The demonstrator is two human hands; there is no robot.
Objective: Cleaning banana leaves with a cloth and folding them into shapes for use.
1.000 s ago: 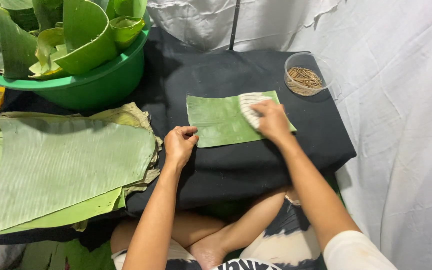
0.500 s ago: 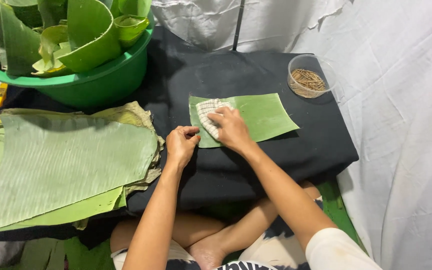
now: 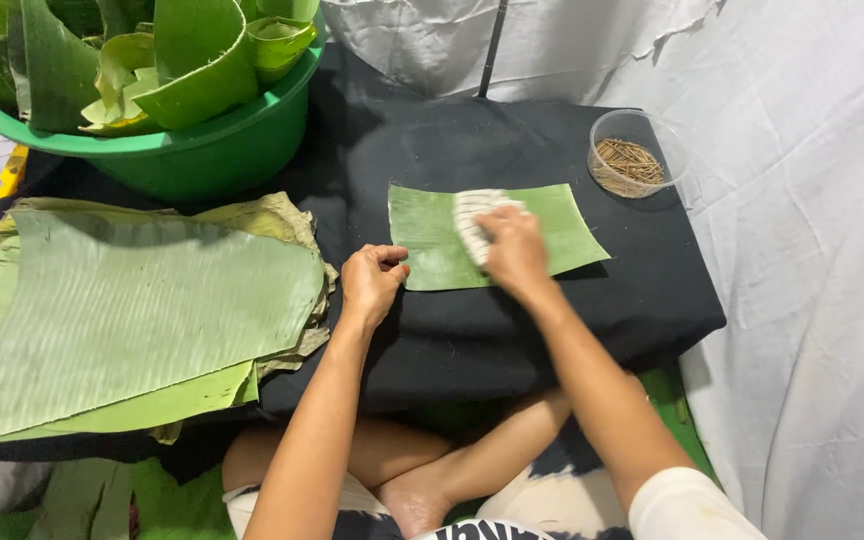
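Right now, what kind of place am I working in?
Probably an informal floor-level workspace for preparing banana leaves: a low black-draped table, a green tub of leaves, white sheets hung as backdrop.

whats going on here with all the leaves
A person sits cross-legged at a low table draped in black cloth. The right hand presses a white cloth onto a small cut banana leaf piece, while the left hand pins that leaf's near left edge. A stack of large leaves lies to the left, a green tub of rolled leaves sits behind it, and a clear cup of thin sticks stands at the far right.
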